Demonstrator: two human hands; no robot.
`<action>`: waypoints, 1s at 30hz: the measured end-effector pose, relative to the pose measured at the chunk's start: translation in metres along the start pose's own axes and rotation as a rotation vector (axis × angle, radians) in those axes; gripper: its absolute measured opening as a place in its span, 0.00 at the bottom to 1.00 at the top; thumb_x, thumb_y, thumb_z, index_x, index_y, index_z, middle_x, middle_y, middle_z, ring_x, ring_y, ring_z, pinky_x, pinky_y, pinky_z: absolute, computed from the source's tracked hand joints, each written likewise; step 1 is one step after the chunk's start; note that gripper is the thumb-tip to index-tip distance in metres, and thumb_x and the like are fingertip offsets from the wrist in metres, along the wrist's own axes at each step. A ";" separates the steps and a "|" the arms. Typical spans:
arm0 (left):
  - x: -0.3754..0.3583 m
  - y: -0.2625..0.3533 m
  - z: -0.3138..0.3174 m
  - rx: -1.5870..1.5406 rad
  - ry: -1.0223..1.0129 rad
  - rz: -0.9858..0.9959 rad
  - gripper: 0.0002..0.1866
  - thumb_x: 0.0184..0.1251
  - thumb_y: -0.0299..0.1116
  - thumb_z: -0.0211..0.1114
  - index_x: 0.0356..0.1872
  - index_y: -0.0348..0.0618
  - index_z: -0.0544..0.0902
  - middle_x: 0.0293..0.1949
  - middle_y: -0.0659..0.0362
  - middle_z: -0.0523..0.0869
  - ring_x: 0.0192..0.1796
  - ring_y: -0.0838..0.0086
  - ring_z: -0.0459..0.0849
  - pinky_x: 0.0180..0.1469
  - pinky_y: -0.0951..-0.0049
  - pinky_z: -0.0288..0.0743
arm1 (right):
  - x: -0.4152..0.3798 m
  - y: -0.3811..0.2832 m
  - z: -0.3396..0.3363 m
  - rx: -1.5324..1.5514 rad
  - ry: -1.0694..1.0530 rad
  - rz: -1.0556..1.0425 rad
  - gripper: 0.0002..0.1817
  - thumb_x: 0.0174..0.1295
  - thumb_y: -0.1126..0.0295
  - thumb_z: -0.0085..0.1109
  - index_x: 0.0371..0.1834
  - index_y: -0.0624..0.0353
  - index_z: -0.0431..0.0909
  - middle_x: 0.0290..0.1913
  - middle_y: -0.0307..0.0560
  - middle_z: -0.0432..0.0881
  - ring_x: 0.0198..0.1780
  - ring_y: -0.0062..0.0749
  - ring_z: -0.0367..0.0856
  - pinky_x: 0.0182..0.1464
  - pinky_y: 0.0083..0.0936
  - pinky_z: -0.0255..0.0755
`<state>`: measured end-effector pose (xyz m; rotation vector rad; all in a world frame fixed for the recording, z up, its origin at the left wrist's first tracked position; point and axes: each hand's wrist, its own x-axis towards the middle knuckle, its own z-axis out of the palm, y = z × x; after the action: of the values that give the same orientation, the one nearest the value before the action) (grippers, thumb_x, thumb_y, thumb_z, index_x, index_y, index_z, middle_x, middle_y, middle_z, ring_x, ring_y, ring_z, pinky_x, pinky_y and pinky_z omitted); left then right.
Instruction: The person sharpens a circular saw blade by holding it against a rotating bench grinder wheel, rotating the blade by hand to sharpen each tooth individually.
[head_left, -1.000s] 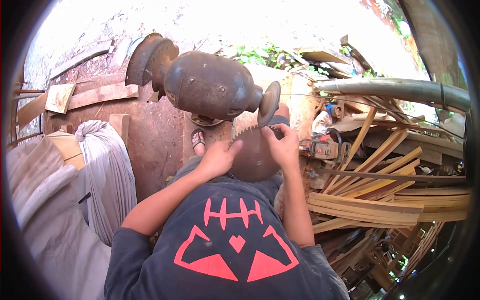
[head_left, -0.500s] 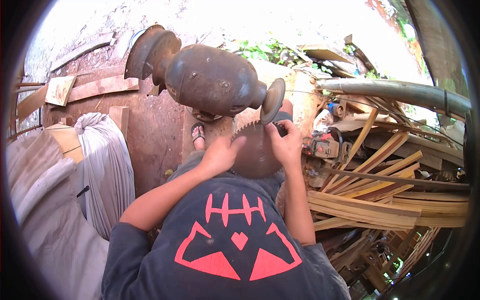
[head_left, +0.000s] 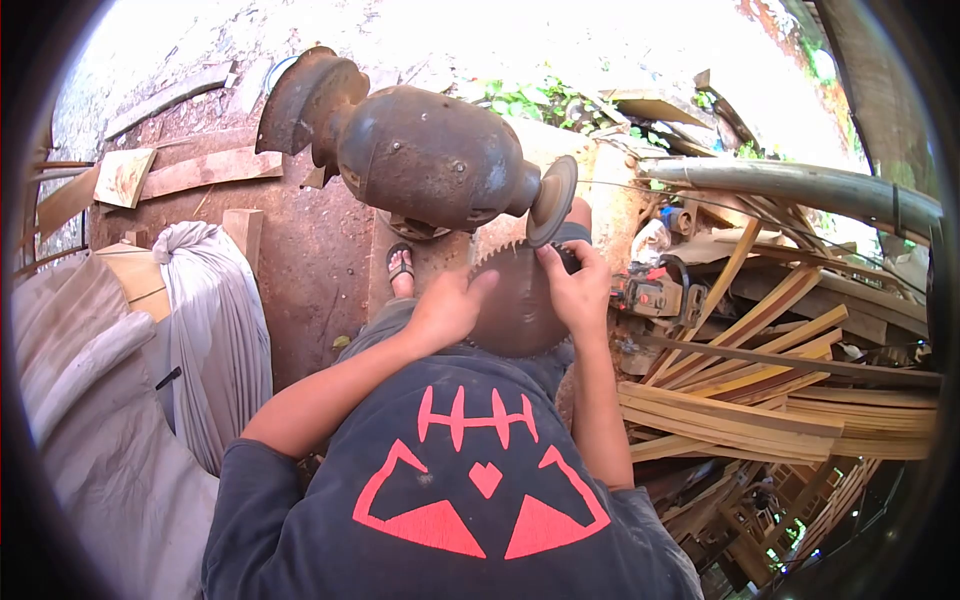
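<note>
A dark, toothed circular saw blade (head_left: 515,305) stands before me, its upper edge right at the thin grinding wheel (head_left: 552,202). My left hand (head_left: 448,308) grips the blade's left side, thumb on the near face and fingers hidden behind. With thumb and fingers, my right hand (head_left: 578,285) pinches the upper right rim close under the wheel. That wheel sits on the right shaft end of a rusty bench grinder (head_left: 430,155). At the machine's other end is a wide, worn flanged disc (head_left: 300,105).
Long wooden strips (head_left: 730,415) are piled at right, near a red and grey chainsaw (head_left: 648,290). A metal pipe (head_left: 790,185) runs above them. Grey cloth (head_left: 210,330) drapes over something at left. Planks (head_left: 210,172) lie on the reddish ground.
The whole view has shifted slightly, with things appearing a little farther right. Both hands keep their hold on the saw blade, which stays at the wheel.
</note>
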<state>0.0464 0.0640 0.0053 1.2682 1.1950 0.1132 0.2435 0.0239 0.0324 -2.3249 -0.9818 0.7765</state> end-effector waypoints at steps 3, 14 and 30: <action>0.001 -0.003 0.000 0.008 0.001 0.015 0.30 0.80 0.53 0.60 0.42 0.26 0.84 0.36 0.32 0.88 0.44 0.38 0.88 0.49 0.47 0.77 | 0.000 0.003 0.001 0.008 0.004 -0.011 0.24 0.62 0.54 0.75 0.43 0.68 0.87 0.36 0.64 0.89 0.40 0.50 0.90 0.47 0.40 0.80; 0.003 -0.013 0.005 0.010 0.018 0.062 0.33 0.81 0.57 0.60 0.40 0.27 0.82 0.29 0.37 0.85 0.36 0.47 0.86 0.45 0.50 0.76 | -0.001 0.001 0.000 -0.007 0.007 0.002 0.23 0.62 0.53 0.75 0.43 0.66 0.88 0.35 0.64 0.89 0.40 0.52 0.90 0.47 0.41 0.80; 0.001 -0.008 0.008 -0.019 0.017 0.040 0.31 0.81 0.54 0.59 0.42 0.25 0.84 0.33 0.36 0.87 0.41 0.44 0.89 0.48 0.50 0.78 | 0.001 0.002 -0.003 -0.036 0.010 -0.040 0.23 0.62 0.53 0.75 0.42 0.66 0.88 0.35 0.64 0.89 0.39 0.53 0.89 0.46 0.41 0.80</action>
<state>0.0487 0.0561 -0.0023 1.2769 1.1809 0.1640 0.2464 0.0229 0.0329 -2.3297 -1.0432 0.7370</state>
